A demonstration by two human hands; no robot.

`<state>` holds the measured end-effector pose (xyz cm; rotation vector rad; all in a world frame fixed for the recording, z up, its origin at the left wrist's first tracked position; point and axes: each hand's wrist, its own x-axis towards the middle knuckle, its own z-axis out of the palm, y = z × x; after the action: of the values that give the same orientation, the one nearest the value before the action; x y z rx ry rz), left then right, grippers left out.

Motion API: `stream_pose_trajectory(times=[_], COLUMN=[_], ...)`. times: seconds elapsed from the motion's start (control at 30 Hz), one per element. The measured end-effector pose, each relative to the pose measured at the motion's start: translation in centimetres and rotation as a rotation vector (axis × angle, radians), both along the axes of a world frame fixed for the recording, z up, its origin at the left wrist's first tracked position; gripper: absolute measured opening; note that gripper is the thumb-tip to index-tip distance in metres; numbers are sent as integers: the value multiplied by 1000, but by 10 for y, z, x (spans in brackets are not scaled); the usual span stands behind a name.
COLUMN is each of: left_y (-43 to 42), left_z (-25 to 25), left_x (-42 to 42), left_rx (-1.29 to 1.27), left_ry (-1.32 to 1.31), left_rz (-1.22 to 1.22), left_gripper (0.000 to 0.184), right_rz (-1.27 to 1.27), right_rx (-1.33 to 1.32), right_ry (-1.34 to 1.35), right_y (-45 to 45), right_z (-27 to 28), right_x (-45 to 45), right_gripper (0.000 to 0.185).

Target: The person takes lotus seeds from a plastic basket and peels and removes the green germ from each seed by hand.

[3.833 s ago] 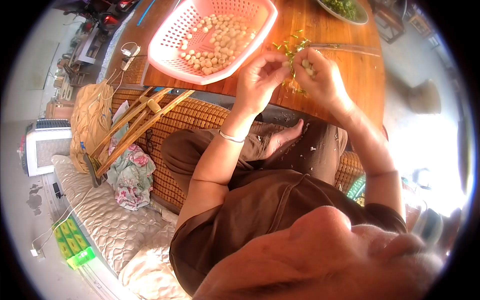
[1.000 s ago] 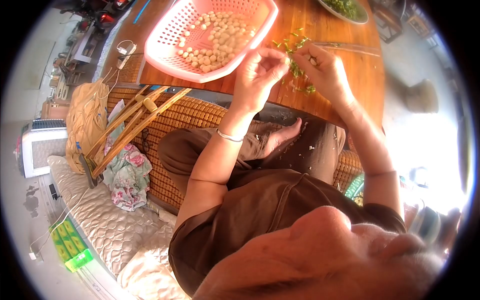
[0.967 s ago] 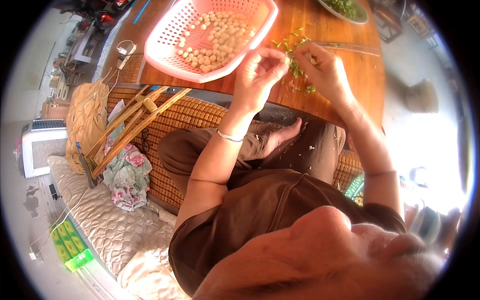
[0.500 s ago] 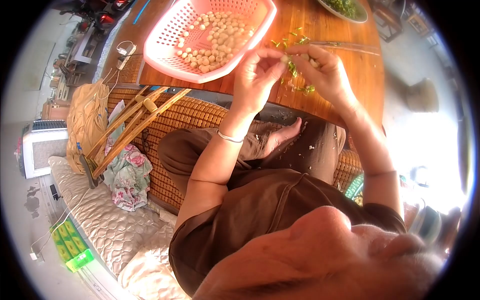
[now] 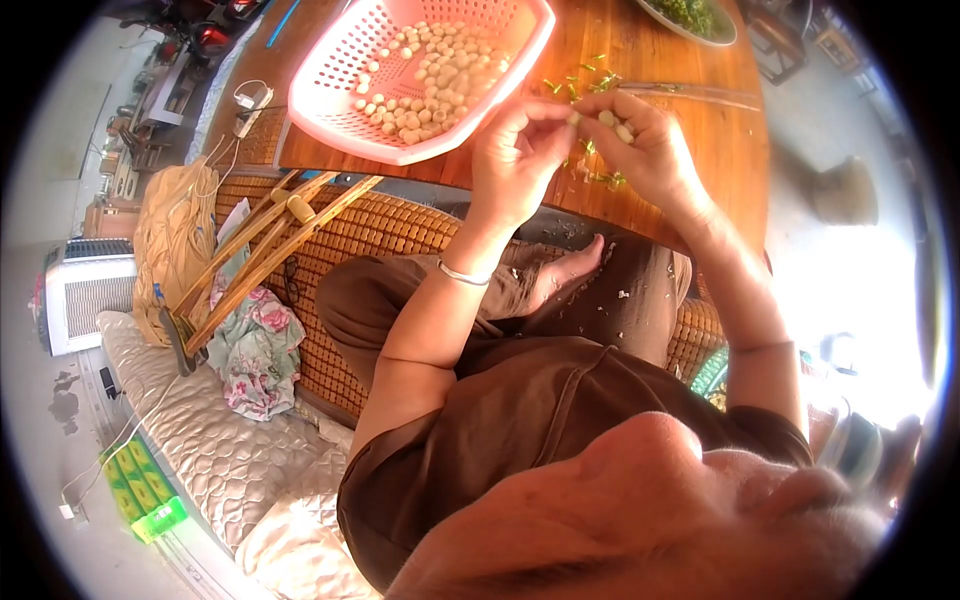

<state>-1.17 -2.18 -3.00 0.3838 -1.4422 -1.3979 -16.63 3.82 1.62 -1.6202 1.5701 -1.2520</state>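
Above the table edge, my left hand (image 5: 520,150), with a bracelet at its wrist, pinches a small pale lotus seed (image 5: 574,118) between thumb and forefinger. My right hand (image 5: 645,140) meets it there, its thumb and forefinger at the same seed. Several more lotus seeds (image 5: 622,130) are tucked inside the curled fingers of my right hand. Green lotus germs (image 5: 590,150) lie scattered on the wood under and beyond my hands. To the left, a pink perforated basket (image 5: 405,155) holds many pale lotus seeds (image 5: 440,80).
A bowl (image 5: 700,36) of green bits stands at the far right of the wooden table (image 5: 735,150). Thin sticks (image 5: 690,92) lie beyond my right hand. Wooden crutches (image 5: 270,245) lean on the woven seat at left, by a floral cloth (image 5: 255,350).
My fingers have shifted slightly around the seed, and the seeds in my right hand show more plainly. A green piece near the fingertips shows less now. The basket stays in place.
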Motion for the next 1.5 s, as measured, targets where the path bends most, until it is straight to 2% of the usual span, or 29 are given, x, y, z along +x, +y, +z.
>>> stream_pose_trajectory(times=[0.17, 0.23, 0.33, 0.57, 0.67, 0.9, 0.97, 1.2, 1.3, 1.47, 1.5], left_y=[3, 4, 5, 6, 5, 5, 5, 5, 5, 7, 6], left_z=[0, 0, 1, 0, -1, 1, 0, -2, -1, 7, 7], left_x=[0, -1, -3, -3, 1, 1, 1, -3, 1, 5, 5], left_rx=[19, 13, -20, -158, -173, -119, -221, -181, -201, -6, -7], left_ry=[-47, -52, -59, -156, -215, -171, -200, -117, -232, -255, -255], left_rz=[19, 24, 56, 177, 144, 97, 134, 148, 136, 41, 42], left_gripper=[14, 14, 13, 12, 12, 12, 12, 11, 11, 8, 8], right_rz=[-3, 22, 31, 60, 80, 75, 68, 74, 89, 68, 88], right_rx=[6, -122, -129, -130, -140, -148, -170, -197, -198, -154, -85], right_ry=[77, 152, 187, 189, 195, 171, 179, 223, 212, 170, 90], right_y=[0, -2, -2, 0, 1, 2, 2, 2, 0, 1, 1], right_z=[0, -7, -8, -6, -6, -4, -5, -6, -9, -9, -8], right_x=[-1, -3, -4, -2, -2, 0, 1, -3, -5, -4, -5], right_gripper=[16, 15, 15, 14, 14, 12, 12, 14, 14, 14, 14])
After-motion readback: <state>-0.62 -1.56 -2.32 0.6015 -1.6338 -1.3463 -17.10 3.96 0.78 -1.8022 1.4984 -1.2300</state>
